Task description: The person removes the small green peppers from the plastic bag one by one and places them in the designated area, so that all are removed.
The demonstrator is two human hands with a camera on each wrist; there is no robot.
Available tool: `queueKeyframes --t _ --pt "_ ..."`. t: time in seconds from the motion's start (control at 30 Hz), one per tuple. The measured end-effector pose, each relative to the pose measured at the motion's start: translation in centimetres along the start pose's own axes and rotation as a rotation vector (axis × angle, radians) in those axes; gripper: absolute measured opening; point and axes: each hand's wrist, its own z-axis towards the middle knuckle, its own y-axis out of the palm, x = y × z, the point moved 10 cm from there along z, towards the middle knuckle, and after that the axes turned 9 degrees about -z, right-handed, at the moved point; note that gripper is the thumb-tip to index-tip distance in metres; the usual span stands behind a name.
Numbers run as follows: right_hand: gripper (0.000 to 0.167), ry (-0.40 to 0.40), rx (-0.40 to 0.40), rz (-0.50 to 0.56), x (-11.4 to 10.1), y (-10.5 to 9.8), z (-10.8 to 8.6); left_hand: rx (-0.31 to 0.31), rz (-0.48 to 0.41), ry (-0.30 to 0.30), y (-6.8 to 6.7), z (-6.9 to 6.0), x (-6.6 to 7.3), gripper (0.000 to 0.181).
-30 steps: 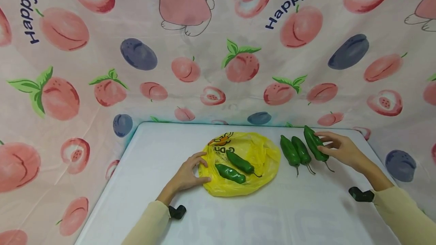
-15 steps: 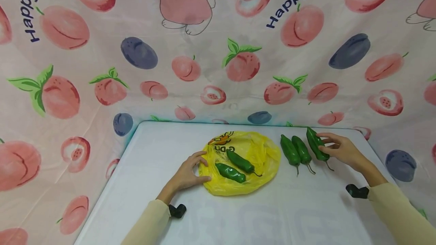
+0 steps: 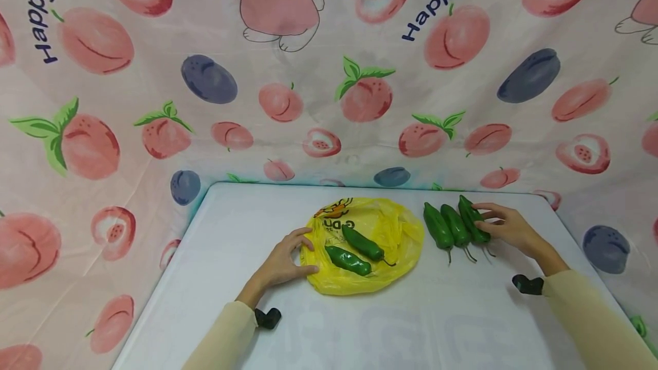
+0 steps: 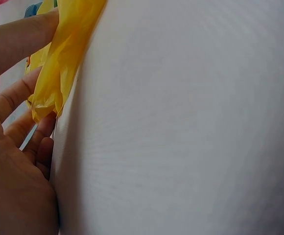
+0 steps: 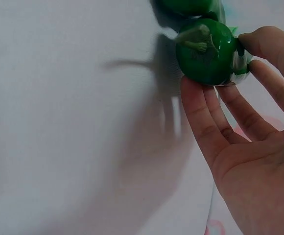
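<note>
A yellow plastic bag [image 3: 406,253] lies spread on the white table, with two green peppers [image 3: 362,243] on it. At its left edge, my left hand [image 3: 280,261] holds the bag between thumb and fingers; the left wrist view shows the yellow film [image 4: 66,54] there. To the right, my right hand [image 3: 514,232] holds a long green pepper [image 3: 470,218] between thumb and fingertips. In the right wrist view this pepper [image 5: 205,58] shows its stem end. Two more green peppers, a left one [image 3: 437,226] and a middle one [image 3: 454,224], lie beside it.
The white table [image 3: 390,324] ends at a back edge just behind the bag and peppers. A fruit-printed cloth [image 3: 308,96] hangs behind and beside it. Black wrist devices [image 3: 268,318] sit at both cuffs.
My right hand has brought its pepper left and down, close against the middle pepper. The left hand, the bag and the peppers on it have stayed in place.
</note>
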Motion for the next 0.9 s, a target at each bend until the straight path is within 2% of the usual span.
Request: queueKeyframes --t 0.27,0.9 --pt "0.062 0.006 -0.014 -0.015 0.3 0.8 0.4 0.001 -0.013 -0.001 0.0 -0.1 0.1 0.04" --pt "0.062 0.005 -0.06 0.03 0.4 1.4 0.6 0.004 -0.007 0.01 0.0 -0.1 0.2 0.04"
